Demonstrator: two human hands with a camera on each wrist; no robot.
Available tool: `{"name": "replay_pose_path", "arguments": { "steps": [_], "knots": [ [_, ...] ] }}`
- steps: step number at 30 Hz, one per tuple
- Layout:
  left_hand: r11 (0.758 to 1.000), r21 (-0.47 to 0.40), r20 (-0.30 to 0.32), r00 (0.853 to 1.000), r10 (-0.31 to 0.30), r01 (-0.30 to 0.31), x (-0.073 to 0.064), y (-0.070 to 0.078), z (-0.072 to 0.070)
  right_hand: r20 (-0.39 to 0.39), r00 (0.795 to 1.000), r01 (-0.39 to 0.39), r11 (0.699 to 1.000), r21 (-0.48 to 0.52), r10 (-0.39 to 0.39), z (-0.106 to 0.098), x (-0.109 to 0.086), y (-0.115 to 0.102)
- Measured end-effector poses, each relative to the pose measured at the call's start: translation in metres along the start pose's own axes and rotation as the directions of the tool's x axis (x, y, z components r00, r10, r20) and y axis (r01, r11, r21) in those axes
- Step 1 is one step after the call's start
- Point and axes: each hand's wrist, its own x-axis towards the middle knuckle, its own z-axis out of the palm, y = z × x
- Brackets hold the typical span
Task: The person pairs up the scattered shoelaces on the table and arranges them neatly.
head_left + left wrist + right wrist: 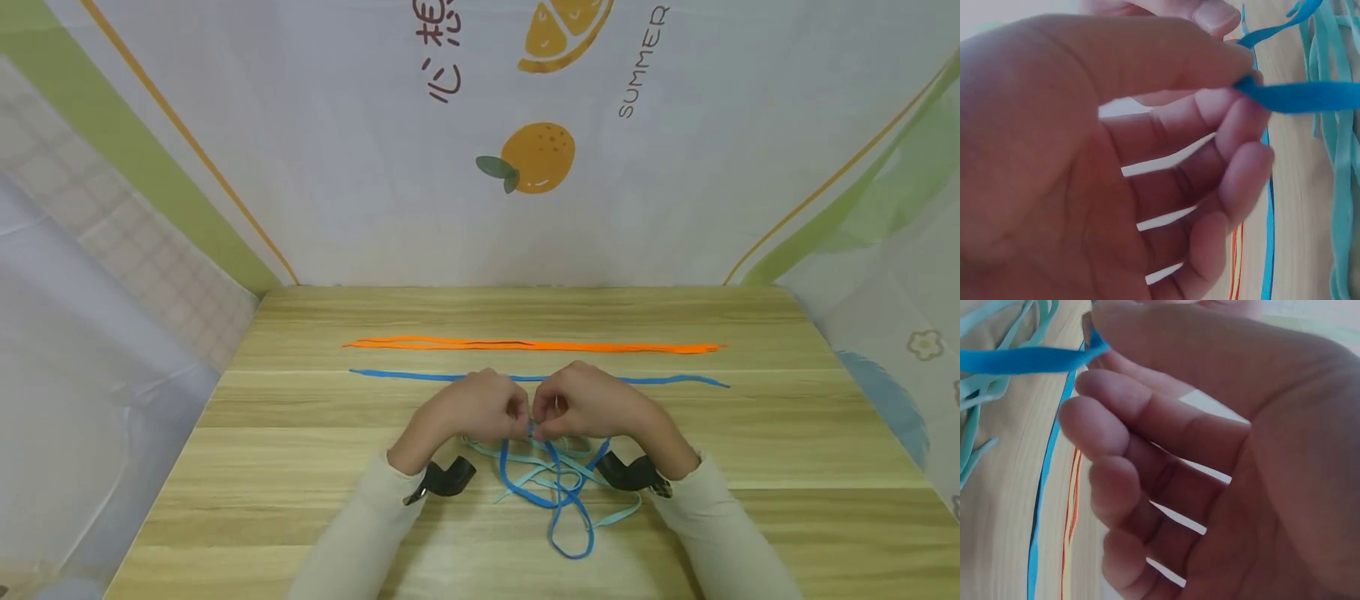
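Observation:
My left hand (491, 406) pinches a blue shoelace (1316, 97) between thumb and index finger, its other fingers curled below. Right beside it, my right hand (588, 402) pinches the same blue lace (1022, 361) with thumb and forefinger. The fingertips of both hands nearly meet in the head view. From there the blue lace hangs down in loops (572, 556) over the table. Several mint-green laces (618, 515) lie tangled among these loops. The stretch of lace between the fingertips is mostly hidden.
Behind the hands, a second blue lace (405, 375) lies straight across the wooden table (300, 467). Farther back is a bundle of orange laces (637, 347). A fruit-printed cloth (375, 192) hangs at the table's back edge. Dark wrist-worn pieces (450, 477) sit under both wrists.

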Motion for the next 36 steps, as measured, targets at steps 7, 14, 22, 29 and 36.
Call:
{"name": "replay_pose_path", "arguments": {
  "steps": [7,14,22,29,36],
  "knots": [
    [0.995,-0.087,-0.011,0.998,0.056,-0.057,-0.002,-0.001,-0.006,-0.043,0.999,0.019,0.999,-0.037,-0.02,0.0,0.002,-0.008],
    [0.988,-0.131,-0.023,0.997,0.079,-0.081,-0.003,-0.002,-0.01,-0.102,0.991,0.082,0.992,-0.092,-0.091,0.0,0.001,-0.009],
    [0.981,-0.171,-0.045,0.995,0.086,-0.092,-0.005,-0.002,-0.014,-0.119,0.989,0.088,0.995,-0.039,-0.092,-0.008,-0.005,-0.01],
    [0.97,-0.204,-0.048,0.991,0.124,-0.132,-0.011,0.002,-0.02,-0.133,0.989,0.066,0.998,0.016,-0.063,-0.019,-0.015,-0.011],
    [0.959,-0.236,-0.058,0.988,0.146,-0.156,-0.015,0.006,-0.023,-0.163,0.986,0.058,0.995,0.082,-0.044,-0.03,-0.024,-0.008]
  ]
}}
